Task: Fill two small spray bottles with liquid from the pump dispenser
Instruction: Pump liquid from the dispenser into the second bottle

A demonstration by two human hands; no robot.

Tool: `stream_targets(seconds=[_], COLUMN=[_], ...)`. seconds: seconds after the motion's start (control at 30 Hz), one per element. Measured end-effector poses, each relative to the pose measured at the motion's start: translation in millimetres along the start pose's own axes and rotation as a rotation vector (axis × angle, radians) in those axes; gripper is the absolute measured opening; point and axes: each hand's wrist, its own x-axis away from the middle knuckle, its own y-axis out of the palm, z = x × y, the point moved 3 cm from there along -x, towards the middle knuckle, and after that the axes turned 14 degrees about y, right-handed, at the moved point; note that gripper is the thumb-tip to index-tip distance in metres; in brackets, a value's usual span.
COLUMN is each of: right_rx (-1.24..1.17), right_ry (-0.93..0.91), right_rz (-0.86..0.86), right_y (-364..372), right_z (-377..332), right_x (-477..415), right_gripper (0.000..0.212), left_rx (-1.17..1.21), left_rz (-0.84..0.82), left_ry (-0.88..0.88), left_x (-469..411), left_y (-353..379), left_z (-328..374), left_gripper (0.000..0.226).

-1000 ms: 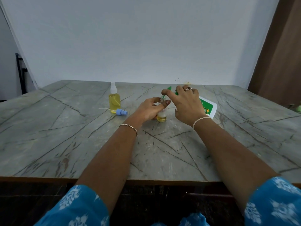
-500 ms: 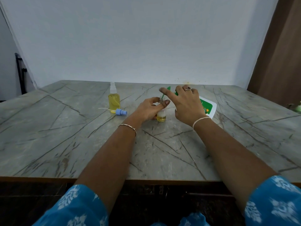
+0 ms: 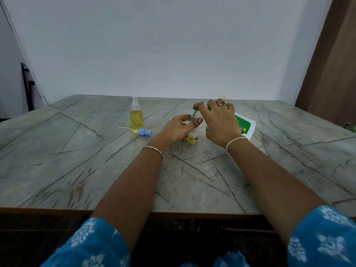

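Yellow liquid lies low in the spray bottle the left hand grips. Beside it, the right hand clasps the pump dispenser.

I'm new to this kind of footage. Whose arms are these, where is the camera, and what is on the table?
No machine here: these are a person's two bare arms, filmed by one wide-angle camera on their head, looking down at a marble table. The left hand holds a small open bottle with a little yellow liquid inside. The right hand grips the white pump dispenser, forefinger on its green spout above the bottle's neck. Further left stands a filled spray bottle, with a blue spray cap lying beside it.
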Motion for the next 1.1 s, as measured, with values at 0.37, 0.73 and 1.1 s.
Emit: stream_targets(seconds=[0.37, 0.73, 1.1], right_rx=[0.058, 0.014, 0.019], right_ry=[-0.029, -0.001, -0.036], right_rz=[0.005, -0.009, -0.001], right_y=[3.1, 0.8, 0.9], right_z=[8.3, -0.1, 8.0], right_x=[4.5, 1.3, 5.1], right_gripper=[0.090, 0.073, 0.086], left_rx=[-0.023, -0.001, 0.038], left_rz=[0.004, -0.007, -0.015], left_ry=[0.016, 0.000, -0.004], left_x=[2.2, 2.0, 2.6], left_y=[-1.7, -1.3, -2.1], left_z=[0.1, 1.5, 1.6], left_gripper=[0.079, 0.075, 0.075])
